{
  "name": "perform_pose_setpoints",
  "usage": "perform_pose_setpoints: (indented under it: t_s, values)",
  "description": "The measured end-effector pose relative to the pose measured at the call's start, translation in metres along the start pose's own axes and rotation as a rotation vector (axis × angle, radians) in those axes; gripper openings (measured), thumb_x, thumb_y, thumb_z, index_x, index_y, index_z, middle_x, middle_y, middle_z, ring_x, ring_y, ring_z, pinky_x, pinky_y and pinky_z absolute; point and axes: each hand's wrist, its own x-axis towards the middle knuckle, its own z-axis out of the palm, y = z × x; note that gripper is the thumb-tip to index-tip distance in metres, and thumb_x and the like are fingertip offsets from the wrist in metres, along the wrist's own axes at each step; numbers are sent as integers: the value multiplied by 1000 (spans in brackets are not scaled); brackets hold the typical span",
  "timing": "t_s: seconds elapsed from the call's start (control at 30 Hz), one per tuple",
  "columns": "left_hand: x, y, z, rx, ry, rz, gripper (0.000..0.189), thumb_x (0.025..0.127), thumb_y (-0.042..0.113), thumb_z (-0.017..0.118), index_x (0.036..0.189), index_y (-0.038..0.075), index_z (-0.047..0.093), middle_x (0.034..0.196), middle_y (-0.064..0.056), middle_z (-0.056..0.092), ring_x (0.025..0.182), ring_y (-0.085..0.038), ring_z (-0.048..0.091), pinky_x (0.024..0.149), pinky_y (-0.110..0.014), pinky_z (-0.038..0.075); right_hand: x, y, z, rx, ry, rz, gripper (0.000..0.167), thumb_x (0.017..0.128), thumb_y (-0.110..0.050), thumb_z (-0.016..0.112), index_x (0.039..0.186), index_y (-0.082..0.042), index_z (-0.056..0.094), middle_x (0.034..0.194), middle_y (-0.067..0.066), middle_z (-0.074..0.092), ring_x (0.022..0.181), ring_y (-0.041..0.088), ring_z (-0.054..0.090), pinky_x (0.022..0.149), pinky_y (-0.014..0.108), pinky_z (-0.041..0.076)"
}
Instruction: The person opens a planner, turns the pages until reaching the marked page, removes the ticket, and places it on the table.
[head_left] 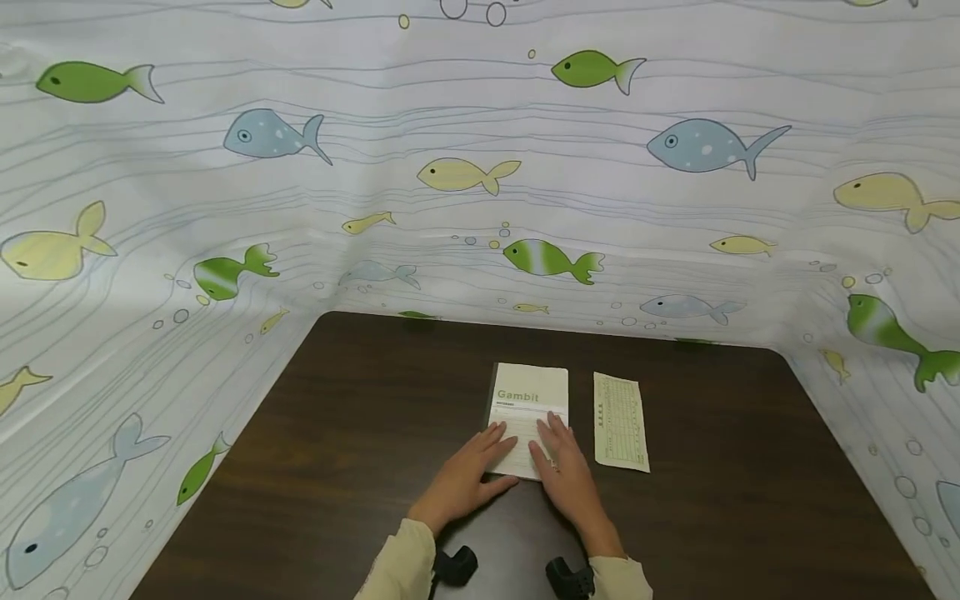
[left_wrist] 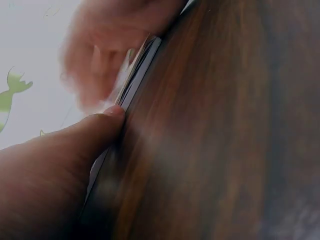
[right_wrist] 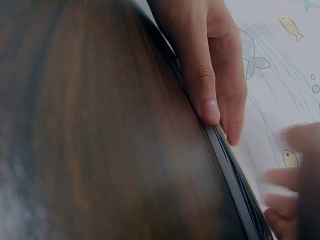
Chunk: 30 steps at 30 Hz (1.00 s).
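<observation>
A white notebook (head_left: 530, 382) with "Gambit" in green lies on the dark table, a dark edge showing along its left side. My left hand (head_left: 467, 477) rests on its lower left part with fingers extended. The left thumb (left_wrist: 111, 114) touches the notebook's near edge in the left wrist view. On the lower right part lies my right hand (head_left: 567, 475), fingers spread and fairly straight. That hand is blurred in the left wrist view. Seen from the right wrist, the notebook's layered edge (right_wrist: 234, 182) runs down from the left thumb. The hands cover part of the page.
A pale green printed paper slip (head_left: 620, 423) lies to the right of the notebook. The brown tabletop (head_left: 360, 400) is bordered by a white fish-patterned sheet (head_left: 480, 225) at the back and sides. Black wrist devices (head_left: 455, 567) sit below the wrists.
</observation>
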Motion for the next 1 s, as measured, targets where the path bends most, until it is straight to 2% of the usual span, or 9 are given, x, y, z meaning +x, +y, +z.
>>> perform_pose_setpoints:
  t_s: [0.13, 0.23, 0.37, 0.5, 0.7, 0.83, 1.0]
  values:
    - [2, -2, 4, 20, 5, 18, 63, 102, 49, 63, 156, 18, 50, 166, -8, 36, 150, -32, 37, 114, -55, 41, -4, 7, 2, -190, -51, -81, 46, 103, -23, 64, 138, 7, 62, 155, 27, 46, 149, 44, 36, 121, 64, 20]
    - [1, -2, 6, 20, -1, 15, 64, 102, 50, 62, 155, 16, 50, 165, -9, 37, 149, -33, 39, 114, -56, 41, -8, 10, 5, -232, -75, -89, 46, 104, -22, 63, 140, 6, 61, 155, 27, 45, 149, 43, 36, 121, 64, 20]
    - [-6, -1, 6, 22, 0, -19, 65, 101, 49, 63, 155, 15, 51, 165, -10, 37, 149, -34, 39, 114, -56, 41, -10, 7, 9, -248, -113, -96, 48, 105, -26, 60, 142, 4, 59, 157, 26, 44, 149, 43, 35, 121, 64, 19]
    - [-8, 0, 6, 14, 38, -41, 64, 102, 49, 62, 156, 18, 50, 166, -8, 36, 150, -34, 38, 114, -56, 41, -5, 3, 8, -280, -108, -130, 48, 105, -26, 61, 142, 4, 60, 157, 25, 44, 149, 42, 36, 121, 63, 20]
    - [-8, 3, 9, 10, 72, -35, 64, 102, 50, 62, 155, 17, 50, 165, -8, 36, 150, -30, 38, 115, -55, 41, -4, 1, 4, -315, -111, -148, 47, 104, -24, 62, 142, 3, 60, 156, 24, 46, 149, 41, 36, 121, 62, 22]
    - [-7, 1, 8, 20, 99, -34, 63, 101, 49, 64, 154, 18, 52, 165, -7, 38, 150, -28, 38, 116, -52, 40, -1, -1, 4, -299, -105, -169, 47, 103, -23, 63, 142, 4, 60, 156, 25, 46, 149, 42, 36, 121, 62, 22]
    - [-6, -1, 6, 37, 82, -25, 63, 101, 50, 63, 154, 18, 52, 165, -7, 38, 150, -29, 38, 116, -52, 39, -2, -1, 7, -275, -93, -156, 47, 103, -22, 63, 142, 4, 60, 155, 26, 46, 149, 42, 36, 121, 63, 21]
